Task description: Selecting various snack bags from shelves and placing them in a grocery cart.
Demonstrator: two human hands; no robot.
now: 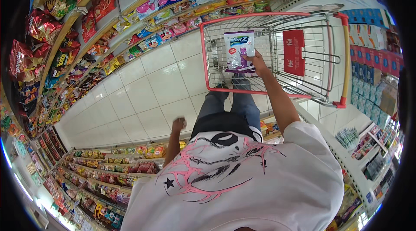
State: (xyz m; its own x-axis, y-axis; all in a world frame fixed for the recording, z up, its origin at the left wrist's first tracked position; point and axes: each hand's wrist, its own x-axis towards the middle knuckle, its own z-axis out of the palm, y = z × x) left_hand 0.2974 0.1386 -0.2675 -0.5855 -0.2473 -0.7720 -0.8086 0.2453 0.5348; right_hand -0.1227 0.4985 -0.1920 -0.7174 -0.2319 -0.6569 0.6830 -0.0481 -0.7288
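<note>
My right hand (258,63) grips a white and purple bag of candy (239,53) by its right side, fingers and thumb closed on the edge. The bag is held flat, face up, over the basket of a shopping cart (225,89) with a red rim. My left hand (179,123) hangs by my left side, over the tiled floor and apart from the cart. Its fingers are small and smeared, so their pose does not show clearly. Nothing can be made out in it.
Shelves of bagged snacks and candy (173,10) curve along the far and left sides. More low shelves of packets (125,168) stand behind me on the left. Stacked boxes (368,70) are at the right, beyond the cart's yellow handle (346,53). Pale floor tiles (160,73) lie between.
</note>
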